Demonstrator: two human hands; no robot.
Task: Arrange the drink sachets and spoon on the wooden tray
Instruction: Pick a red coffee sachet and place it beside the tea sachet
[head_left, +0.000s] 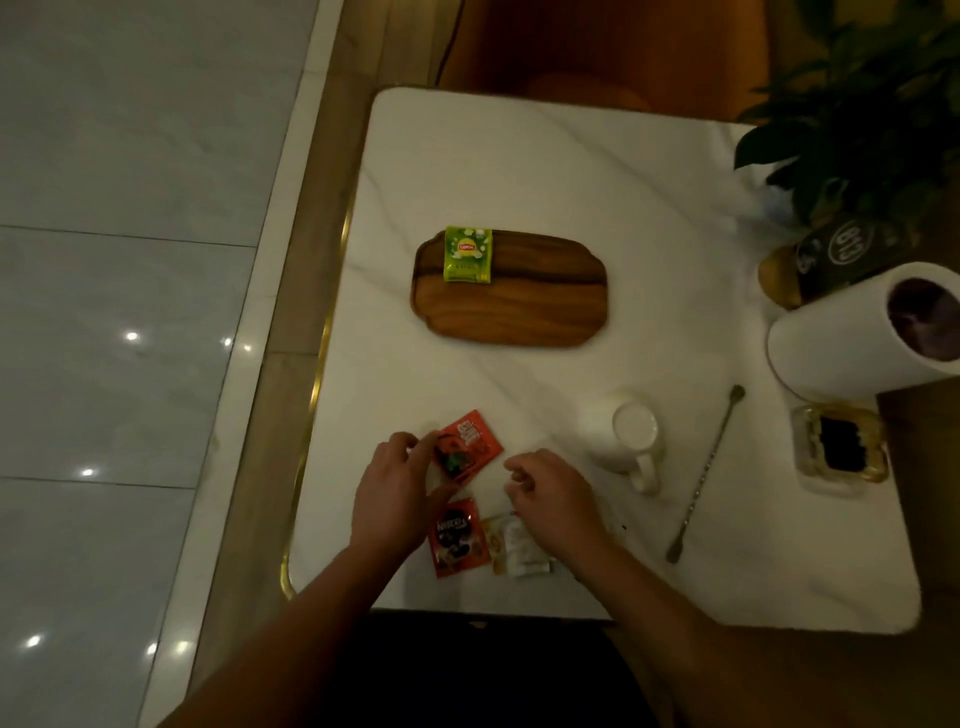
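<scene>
A wooden tray (519, 306) lies in the middle of the white table, with a green tea sachet (467, 254) on its far left corner. My left hand (395, 493) pinches an orange-red sachet (472, 441) by its left edge, just above the table. Below it lie a red coffee sachet (457, 540) and a pale sachet (519, 545). My right hand (550, 499) hovers over the pale sachet, fingers loosely curled, holding nothing. A long metal spoon (706, 473) lies to the right of the mug.
A white mug (634, 436) stands right of my hands. At the right edge are a large white cylinder (841, 332), a glass ashtray (841, 447), a dark number sign (852, 254) and a leafy plant (872, 104). The table's gold-rimmed left edge (317, 374) borders the floor.
</scene>
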